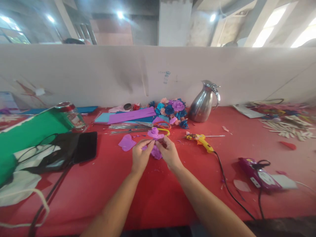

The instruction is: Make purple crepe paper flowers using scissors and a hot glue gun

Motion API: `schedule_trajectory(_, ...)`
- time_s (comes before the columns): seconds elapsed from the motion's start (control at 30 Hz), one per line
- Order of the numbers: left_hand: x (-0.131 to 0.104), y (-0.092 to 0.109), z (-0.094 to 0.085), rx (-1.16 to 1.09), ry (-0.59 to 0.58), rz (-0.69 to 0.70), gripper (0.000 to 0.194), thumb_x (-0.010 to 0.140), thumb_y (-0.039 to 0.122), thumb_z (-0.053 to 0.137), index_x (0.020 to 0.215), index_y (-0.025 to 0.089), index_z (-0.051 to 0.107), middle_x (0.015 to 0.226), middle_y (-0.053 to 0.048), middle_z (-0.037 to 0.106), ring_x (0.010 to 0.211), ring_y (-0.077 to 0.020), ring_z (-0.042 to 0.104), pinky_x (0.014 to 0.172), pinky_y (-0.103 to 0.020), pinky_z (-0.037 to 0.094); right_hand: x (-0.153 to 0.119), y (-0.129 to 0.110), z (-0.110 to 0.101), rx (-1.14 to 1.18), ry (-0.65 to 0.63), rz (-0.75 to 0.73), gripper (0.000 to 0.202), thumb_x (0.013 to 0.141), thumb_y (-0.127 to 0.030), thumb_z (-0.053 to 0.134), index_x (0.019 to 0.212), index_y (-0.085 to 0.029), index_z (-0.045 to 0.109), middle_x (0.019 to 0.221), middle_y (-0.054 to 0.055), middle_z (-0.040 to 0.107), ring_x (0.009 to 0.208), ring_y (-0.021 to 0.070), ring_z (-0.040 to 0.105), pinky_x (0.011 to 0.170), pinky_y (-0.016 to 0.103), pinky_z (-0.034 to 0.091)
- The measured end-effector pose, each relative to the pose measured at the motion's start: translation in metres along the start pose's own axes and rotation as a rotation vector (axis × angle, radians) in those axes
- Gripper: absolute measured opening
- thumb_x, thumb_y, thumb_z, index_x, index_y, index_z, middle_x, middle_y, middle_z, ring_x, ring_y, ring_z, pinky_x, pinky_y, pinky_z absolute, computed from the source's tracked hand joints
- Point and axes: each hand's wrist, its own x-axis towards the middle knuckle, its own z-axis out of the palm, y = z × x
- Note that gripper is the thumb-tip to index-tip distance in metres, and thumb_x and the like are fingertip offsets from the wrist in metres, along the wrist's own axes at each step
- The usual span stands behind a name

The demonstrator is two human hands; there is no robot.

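L hand (140,156) & R hand (169,152) both pinch purple paper flower (155,133) (wall writing illegible).

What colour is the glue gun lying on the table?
Yellow, with a black cord; the glue gun shows in the head view, the only one.

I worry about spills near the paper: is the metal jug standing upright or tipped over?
Upright. The metal jug stands on its base on the red table, spout and handle at the top, beside the paper flowers.
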Motion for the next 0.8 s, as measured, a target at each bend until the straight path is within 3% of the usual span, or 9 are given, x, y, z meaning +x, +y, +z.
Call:
schedule_trajectory(0.3,-0.001,0.002,-0.003,0.194,0.096,0.257,0.011,0.077,0.027,0.063,0.076,0.018,0.070,0.076,-0.003,0.067,0.074,-0.0167,0.061,0.074,-0.030,0.048,-0.001,0.007,0.002,-0.064,0.017,-0.053,0.015,0.078,-0.030,0.056,0.084,-0.018,0.063,0.076,0.002,0.065,0.059,0.0133,0.052,0.058,0.026,0.041)
schedule_trajectory(0.4,-0.002,0.003,-0.003,0.186,0.109,0.272,0.011,0.077,0.026,0.062,0.074,0.018,0.069,0.075,-0.003,0.066,0.075,-0.0164,0.061,0.074,-0.030,0.047,-0.001,0.006,0.003,-0.044,0.009,-0.043,0.016,0.077,-0.031,0.056,0.084,-0.018,0.063,0.078,0.002,0.066,0.062,0.0142,0.055,0.059,0.025,0.042)
schedule_trajectory(0.5,-0.001,0.002,-0.002,0.066,0.094,0.166,0.012,0.076,0.028,0.063,0.073,0.018,0.069,0.077,-0.003,0.067,0.076,-0.0164,0.061,0.074,-0.029,0.047,-0.001,0.004,0.003,-0.006,0.004,-0.025,0.016,0.075,-0.031,0.058,0.083,-0.018,0.062,0.077,0.003,0.067,0.065,0.0149,0.056,0.060,0.025,0.043)
schedule_trajectory(0.67,0.004,-0.003,0.001,-0.324,0.022,-0.211,0.018,0.063,0.032,0.075,0.071,0.017,0.071,0.072,-0.002,0.069,0.070,-0.0155,0.061,0.070,-0.027,0.047,-0.001,-0.002,0.002,0.058,-0.020,-0.003,0.013,0.075,-0.031,0.059,0.080,-0.019,0.060,0.073,0.001,0.064,0.064,0.0142,0.053,0.061,0.026,0.041)
schedule_trajectory(0.8,0.007,-0.001,0.001,-0.532,-0.063,-0.345,0.021,0.056,0.030,0.081,0.069,0.016,0.071,0.067,-0.002,0.069,0.065,-0.0141,0.061,0.066,-0.026,0.047,-0.002,-0.004,0.001,0.048,-0.045,-0.003,0.014,0.075,-0.033,0.060,0.079,-0.019,0.060,0.071,0.000,0.061,0.062,0.0134,0.050,0.059,0.025,0.040)
